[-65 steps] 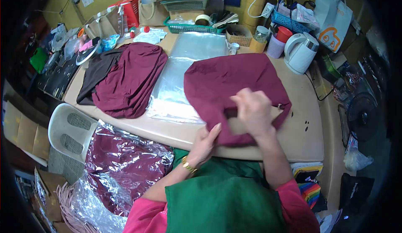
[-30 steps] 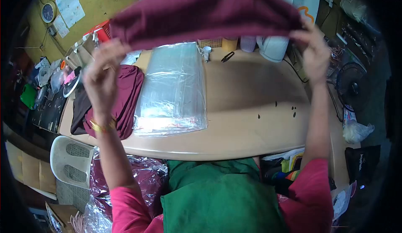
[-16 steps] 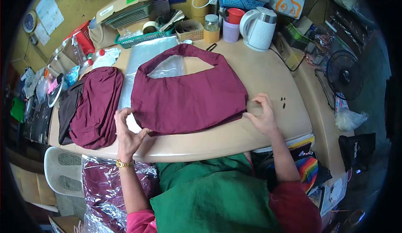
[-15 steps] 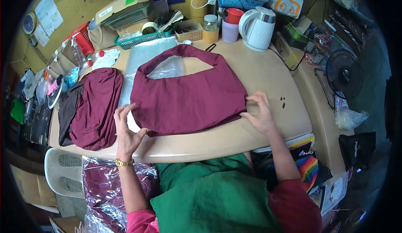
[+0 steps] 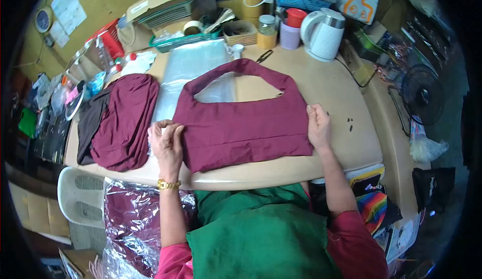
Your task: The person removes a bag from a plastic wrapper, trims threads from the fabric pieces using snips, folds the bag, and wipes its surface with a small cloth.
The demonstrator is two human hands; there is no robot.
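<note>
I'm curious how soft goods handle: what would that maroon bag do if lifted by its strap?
The maroon shoulder bag would probably droop, since its cloth creases and wrinkles. It looks light for its size: the body is nearly flat, with no bulging contents.

Passage over tabletop [image 5: 346,103] right of maroon bag [image 5: 246,128]; kettle [image 5: 324,34] beyond. Left: cloth pile [image 5: 128,123], plastic sheets [image 5: 193,68] in way.
</note>
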